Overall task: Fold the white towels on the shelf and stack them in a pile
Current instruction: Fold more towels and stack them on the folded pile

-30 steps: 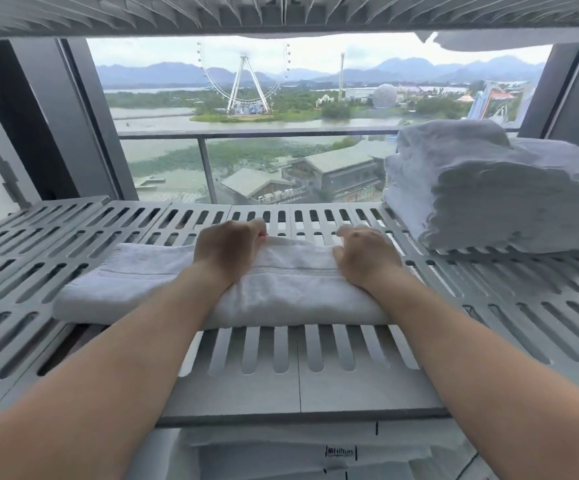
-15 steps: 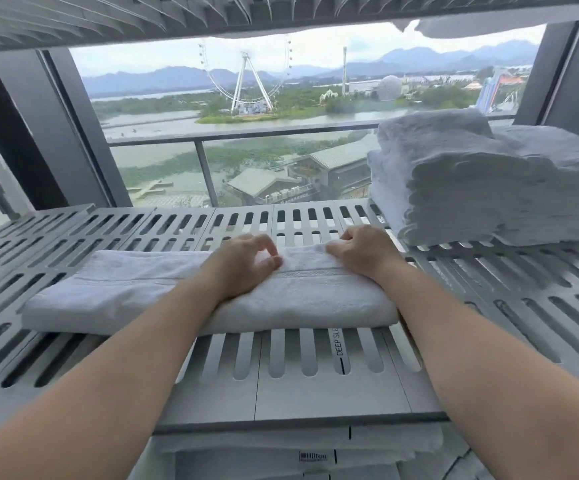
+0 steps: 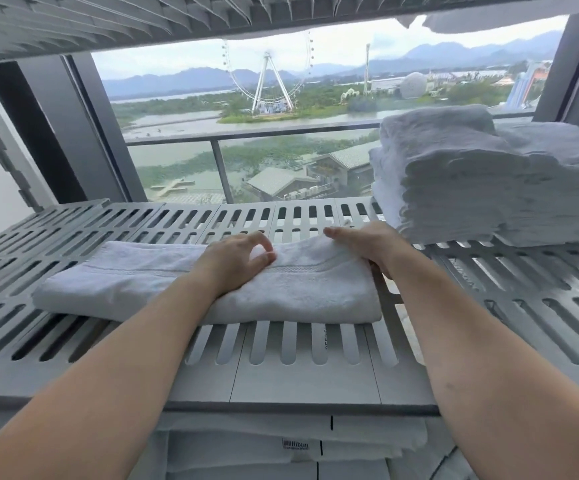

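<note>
Pretty nice view here: big ferris wheel [image 3: 267, 77] on a green island, water [image 3: 177, 120] around it, white dome [image 3: 413, 85] off right, hazy mountains [image 3: 177, 77] behind, grey-roofed buildings [image 3: 281, 181] below the balcony railing [image 3: 246, 135].

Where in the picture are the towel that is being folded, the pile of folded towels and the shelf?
towel [image 3: 135, 282]: head view, on its flat left half.
pile of folded towels [image 3: 454, 188]: head view, on its layered front side.
shelf [image 3: 281, 382]: head view, on the solid front strip.
</note>
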